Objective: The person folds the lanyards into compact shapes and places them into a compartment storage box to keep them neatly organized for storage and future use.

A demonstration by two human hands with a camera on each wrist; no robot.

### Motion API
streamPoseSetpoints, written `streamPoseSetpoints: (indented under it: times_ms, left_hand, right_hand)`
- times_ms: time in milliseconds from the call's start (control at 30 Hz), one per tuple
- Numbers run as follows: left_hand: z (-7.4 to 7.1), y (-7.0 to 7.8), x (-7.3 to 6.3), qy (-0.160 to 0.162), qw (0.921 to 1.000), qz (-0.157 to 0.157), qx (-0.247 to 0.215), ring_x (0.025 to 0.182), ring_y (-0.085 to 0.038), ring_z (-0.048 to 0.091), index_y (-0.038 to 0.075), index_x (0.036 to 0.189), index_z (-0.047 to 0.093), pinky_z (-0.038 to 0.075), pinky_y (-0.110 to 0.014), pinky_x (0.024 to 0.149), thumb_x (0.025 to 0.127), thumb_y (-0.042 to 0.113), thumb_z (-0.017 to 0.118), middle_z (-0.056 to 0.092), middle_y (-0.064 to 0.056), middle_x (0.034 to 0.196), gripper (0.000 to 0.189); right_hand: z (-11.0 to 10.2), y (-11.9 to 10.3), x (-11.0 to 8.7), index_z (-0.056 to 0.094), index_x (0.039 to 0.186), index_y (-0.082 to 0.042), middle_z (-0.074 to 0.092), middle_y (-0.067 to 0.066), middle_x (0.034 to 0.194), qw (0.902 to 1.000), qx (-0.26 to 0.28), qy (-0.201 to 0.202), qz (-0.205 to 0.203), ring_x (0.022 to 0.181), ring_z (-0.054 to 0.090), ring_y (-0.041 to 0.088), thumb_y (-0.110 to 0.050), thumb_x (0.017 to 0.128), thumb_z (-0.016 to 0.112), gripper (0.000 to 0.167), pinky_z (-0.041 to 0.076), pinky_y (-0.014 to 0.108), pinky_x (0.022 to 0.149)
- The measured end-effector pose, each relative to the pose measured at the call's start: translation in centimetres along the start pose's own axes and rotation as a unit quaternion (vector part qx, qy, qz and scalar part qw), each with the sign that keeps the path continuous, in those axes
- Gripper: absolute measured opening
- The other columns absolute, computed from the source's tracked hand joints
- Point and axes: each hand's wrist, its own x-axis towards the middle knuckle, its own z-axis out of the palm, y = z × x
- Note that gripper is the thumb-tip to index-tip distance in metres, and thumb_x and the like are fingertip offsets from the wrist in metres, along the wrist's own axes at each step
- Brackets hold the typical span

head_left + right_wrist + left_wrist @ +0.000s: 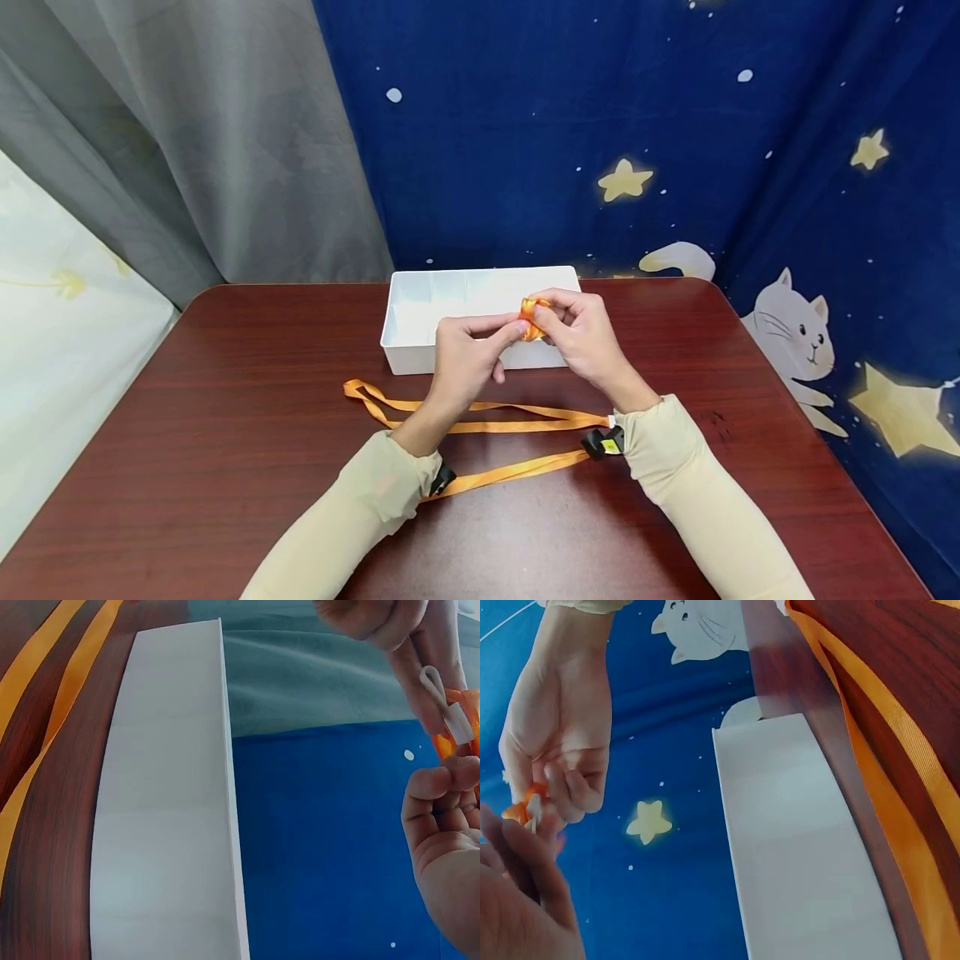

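Observation:
Both hands meet over the front of a white box, holding a rolled-up orange strap (533,320) between them. My left hand (468,350) pinches its left side with thumb and fingers. From the other side, my right hand (588,337) grips it with thumb and index finger. A small white looped tab (459,726) sticks out of the bundle in the right wrist view. Below the hands, orange lanyards (525,427) lie stretched across the table. The left forearm passes over part of them, and the right sleeve partly hides their right ends.
The white box (408,360) stands at the table's back edge, with low dividers visible on its left side. Dark reddish wood forms the tabletop (247,417). Behind it hang a grey curtain (262,167) and a blue star-patterned curtain (495,167).

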Motion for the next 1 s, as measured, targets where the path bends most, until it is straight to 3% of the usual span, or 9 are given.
streamPoseSetpoints:
  times_ms: [133,267,433,500,600,700,767,867,1000]
  left_hand:
    - [-0.5,0.0,0.2,0.016,0.9998,0.006,0.013,0.035,-0.019,0.051,0.002,0.097,0.079,0.039,-0.024,0.037,0.086,0.020,0.080,0.075,-0.011,0.086,0.021]
    - [-1.2,-0.5,0.5,-0.003,0.9985,-0.024,0.049,0.041,-0.027,0.053,0.006,0.103,0.078,0.043,-0.027,0.041,0.086,0.021,0.080,0.075,-0.007,0.087,0.022]
    - [-2.1,-1.2,0.7,-0.020,0.9900,-0.047,0.131,0.053,-0.031,0.062,0.008,0.110,0.076,0.049,-0.026,0.049,0.087,0.021,0.079,0.074,-0.006,0.089,0.026]
    - [-2.5,-1.5,0.8,-0.023,0.9816,-0.043,0.185,0.058,-0.024,0.064,0.008,0.109,0.076,0.049,-0.025,0.052,0.087,0.021,0.078,0.074,-0.005,0.090,0.025]
    - [-3.0,-1.9,1.1,-0.022,0.9615,-0.034,0.272,0.065,-0.015,0.064,0.010,0.106,0.078,0.049,-0.027,0.056,0.087,0.022,0.077,0.074,-0.003,0.091,0.022]
    - [-3.6,-2.2,1.2,-0.021,0.9372,-0.039,0.346,0.070,-0.013,0.063,0.011,0.103,0.079,0.050,-0.029,0.060,0.087,0.022,0.076,0.074,-0.002,0.092,0.019]
    - [-3.9,-2.4,1.3,-0.022,0.9255,-0.048,0.375,0.073,-0.015,0.064,0.011,0.102,0.079,0.050,-0.032,0.062,0.087,0.022,0.076,0.075,-0.002,0.092,0.018]
    - [-4.2,-2.8,1.3,-0.022,0.9138,-0.060,0.401,0.075,-0.017,0.065,0.011,0.100,0.079,0.051,-0.034,0.065,0.087,0.021,0.076,0.075,-0.002,0.091,0.017]
    - [-4.5,-3.2,1.4,-0.021,0.9047,-0.065,0.420,0.077,-0.018,0.066,0.012,0.099,0.079,0.052,-0.036,0.067,0.087,0.021,0.076,0.075,-0.002,0.090,0.015]
  right_hand:
    - [-0.9,0.7,0.1,0.069,0.108,0.009,0.068,0.003,0.081,0.9988,0.010,0.036,0.030,0.060,0.056,0.018,-0.002,0.096,0.063,0.017,0.048,0.019,0.055]
    - [-1.9,1.6,0.4,0.067,0.111,0.009,0.069,0.003,0.086,0.9963,0.014,0.057,0.062,0.063,0.059,0.017,-0.004,0.097,0.063,0.020,0.051,0.018,0.059]
    - [-2.8,2.7,0.8,0.066,0.113,0.012,0.068,0.004,0.087,0.9938,0.003,0.067,0.089,0.062,0.056,0.014,-0.006,0.097,0.063,0.024,0.050,0.017,0.059]
    - [-3.1,3.1,0.9,0.066,0.112,0.012,0.067,0.004,0.086,0.9926,-0.010,0.071,0.098,0.063,0.055,0.013,-0.006,0.097,0.063,0.023,0.049,0.016,0.059]
    - [-3.5,3.7,1.1,0.066,0.110,0.012,0.065,0.005,0.084,0.9913,-0.036,0.068,0.107,0.062,0.053,0.012,-0.006,0.097,0.063,0.022,0.047,0.016,0.058]
    - [-3.8,4.4,1.4,0.067,0.109,0.012,0.063,0.007,0.081,0.9904,-0.059,0.061,0.109,0.061,0.050,0.010,-0.005,0.097,0.063,0.021,0.044,0.016,0.056]
    - [-3.8,4.8,1.7,0.067,0.108,0.013,0.064,0.010,0.083,0.9900,-0.074,0.055,0.107,0.063,0.051,0.009,-0.004,0.097,0.062,0.021,0.043,0.016,0.056]
    - [-3.7,5.4,2.0,0.067,0.108,0.015,0.065,0.017,0.087,0.9895,-0.096,0.045,0.099,0.065,0.052,0.010,-0.002,0.097,0.061,0.020,0.043,0.016,0.057]
    - [-3.5,6.1,2.4,0.068,0.109,0.011,0.067,0.021,0.091,0.9879,-0.116,0.026,0.100,0.069,0.056,0.016,-0.005,0.097,0.063,0.021,0.045,0.015,0.060]
